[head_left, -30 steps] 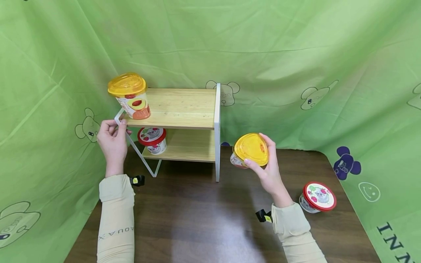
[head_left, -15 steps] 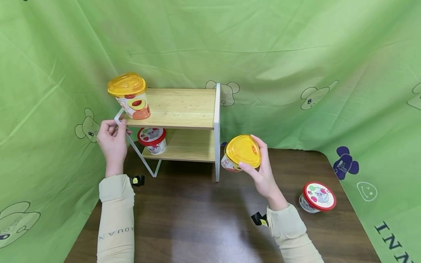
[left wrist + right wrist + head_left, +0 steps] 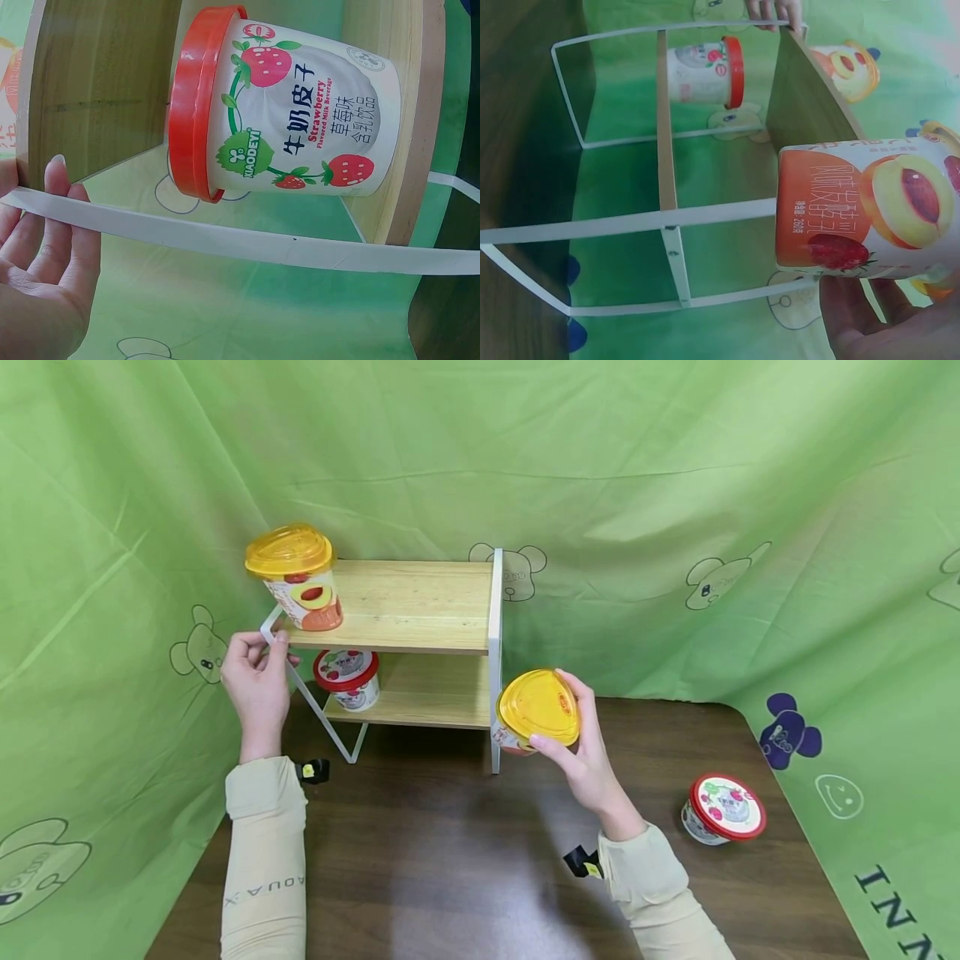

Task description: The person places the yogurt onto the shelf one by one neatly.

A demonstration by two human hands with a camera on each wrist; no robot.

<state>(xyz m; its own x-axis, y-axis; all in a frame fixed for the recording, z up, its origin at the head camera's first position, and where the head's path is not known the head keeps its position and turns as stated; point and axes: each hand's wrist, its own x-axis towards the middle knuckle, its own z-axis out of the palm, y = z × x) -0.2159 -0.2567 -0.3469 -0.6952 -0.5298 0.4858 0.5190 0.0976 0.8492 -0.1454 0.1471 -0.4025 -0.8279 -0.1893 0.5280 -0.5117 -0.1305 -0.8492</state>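
My right hand [image 3: 596, 772] grips a yogurt cup [image 3: 540, 706] with a yellow lid, holding it in the air just in front of the shelf's right side frame. Peach pictures on the cup's wall [image 3: 907, 199] show in the right wrist view. My left hand [image 3: 257, 685] holds the white metal frame [image 3: 247, 238] at the upper left corner of a small two-tier wooden shelf [image 3: 420, 602]. A second yellow-lidded peach yogurt cup [image 3: 300, 578] stands on the top board's left end. Below it, a red-lidded strawberry milk tub [image 3: 307, 112] sits upright on the lower board.
Another red-lidded tub [image 3: 723, 810] stands on the dark wood table [image 3: 450, 860] at the right. Green cloth [image 3: 637, 485] printed with bear heads hangs behind and at both sides. The shelf's white right side frame [image 3: 496, 652] rises slightly above the top board.
My right hand has carried the peach yogurt cup leftward, up to the shelf's right side frame in the head view. My left hand stays on the frame.
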